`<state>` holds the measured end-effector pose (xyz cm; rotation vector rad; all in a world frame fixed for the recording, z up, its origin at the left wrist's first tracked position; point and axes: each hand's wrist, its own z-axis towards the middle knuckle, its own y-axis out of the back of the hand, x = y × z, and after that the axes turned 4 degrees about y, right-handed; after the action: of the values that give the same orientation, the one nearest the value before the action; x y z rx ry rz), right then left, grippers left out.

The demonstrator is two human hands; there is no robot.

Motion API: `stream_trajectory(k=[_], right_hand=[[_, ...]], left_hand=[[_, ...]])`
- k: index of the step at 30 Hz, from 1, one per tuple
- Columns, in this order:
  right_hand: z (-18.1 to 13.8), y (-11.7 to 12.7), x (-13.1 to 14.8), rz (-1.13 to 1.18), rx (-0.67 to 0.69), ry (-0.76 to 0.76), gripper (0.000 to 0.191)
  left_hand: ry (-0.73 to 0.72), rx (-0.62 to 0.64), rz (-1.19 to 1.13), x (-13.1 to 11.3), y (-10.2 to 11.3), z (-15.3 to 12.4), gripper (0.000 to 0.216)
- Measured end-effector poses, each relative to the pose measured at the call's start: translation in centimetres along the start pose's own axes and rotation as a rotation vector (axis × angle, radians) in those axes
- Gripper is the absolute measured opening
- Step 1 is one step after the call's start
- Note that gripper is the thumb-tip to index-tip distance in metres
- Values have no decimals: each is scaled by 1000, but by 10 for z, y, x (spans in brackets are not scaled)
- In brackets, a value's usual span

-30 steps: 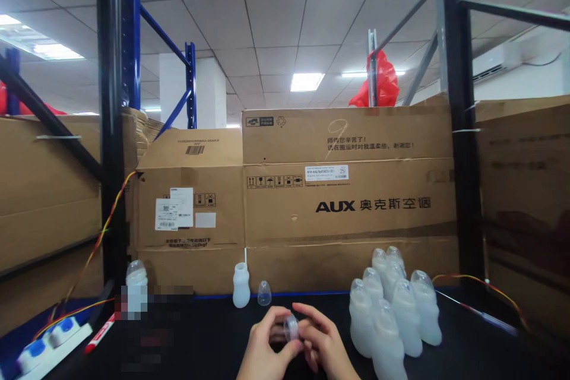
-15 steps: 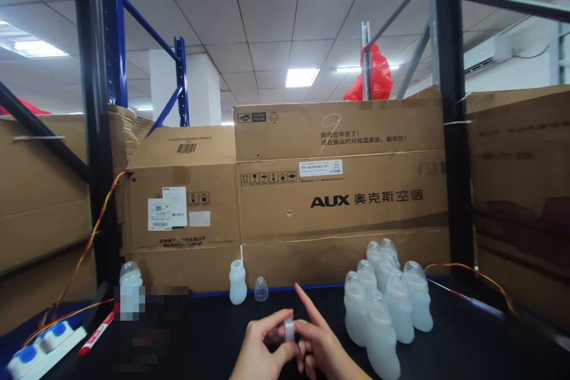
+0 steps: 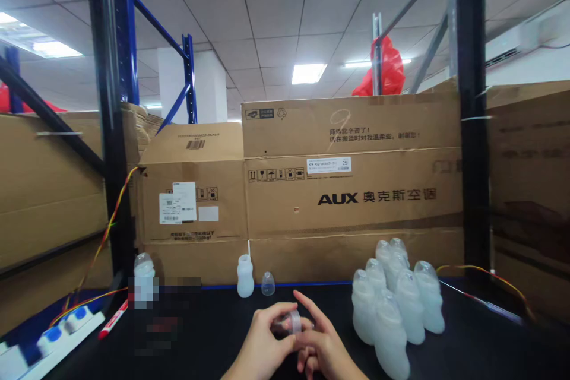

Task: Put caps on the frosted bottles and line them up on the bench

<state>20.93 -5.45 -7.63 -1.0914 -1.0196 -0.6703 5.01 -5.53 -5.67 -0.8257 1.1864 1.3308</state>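
Head view: low in the middle of the frame, the left hand [image 3: 260,344] and the right hand [image 3: 323,350] meet just above the black counter [image 3: 481,344]. Both pinch a small clear ribbed plastic cap [image 3: 293,322] between thumb and fingertips, and the right forefinger sticks out free. The piece looks small and slick, so I judge that a light, even pinch from both sides, keeping it square rather than tilted, suits it best — a hard squeeze could warp it. A cluster of milky white plastic bottles with clear domed lids [image 3: 394,303] stands close by at lower right, easy to knock. The bottom edge cuts off the wrists, fingers hide the cap's underside, and a pixelated patch at lower left masks whatever lies there.
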Motion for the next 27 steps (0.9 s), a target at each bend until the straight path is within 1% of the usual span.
stream_trajectory(k=[3,6,7,9,11,12,13,15,16,17,19,22,24,25,27], right_hand=[[4,1,-9,-118,-126,89,94],[4,6,-11,-348,-196,210,74],[3,8,-9,-463,-191,275,65],[-2,14,-3,-714,-140,409,49],[-7,18,3,-918,-71,494,44],[-10,19,6,-996,-51,502,45],[-13,19,8,-1064,-42,490,45],[-17,16,12,-1186,-48,444,41],[-19,13,14,-1237,-58,414,38],[-20,11,15,-1278,-67,386,36],[-21,7,17,-1328,-77,350,34],[-22,5,19,-1364,-89,329,33],[-23,4,20,-1370,-93,326,33],[-24,3,21,-1372,-92,324,33],[-26,1,24,-1386,-87,315,33]], left_hand=[[-36,22,4,-1,-2,0,51],[-107,0,53,-5,0,2,41],[-126,-15,80,-6,1,3,38],[-152,-32,136,-8,5,3,32],[-161,-29,181,-6,8,3,33],[-159,-25,196,-4,10,3,40],[-147,-19,211,-2,12,3,53],[-101,-3,270,3,15,1,79],[-77,8,316,5,17,0,86],[-58,22,366,6,18,-1,86],[-49,54,444,6,21,-5,77],[-102,61,489,1,24,-7,69],[-154,-6,535,-4,26,-4,59],[-179,-67,561,-6,28,-2,53],[-216,-231,609,-9,34,6,48]])
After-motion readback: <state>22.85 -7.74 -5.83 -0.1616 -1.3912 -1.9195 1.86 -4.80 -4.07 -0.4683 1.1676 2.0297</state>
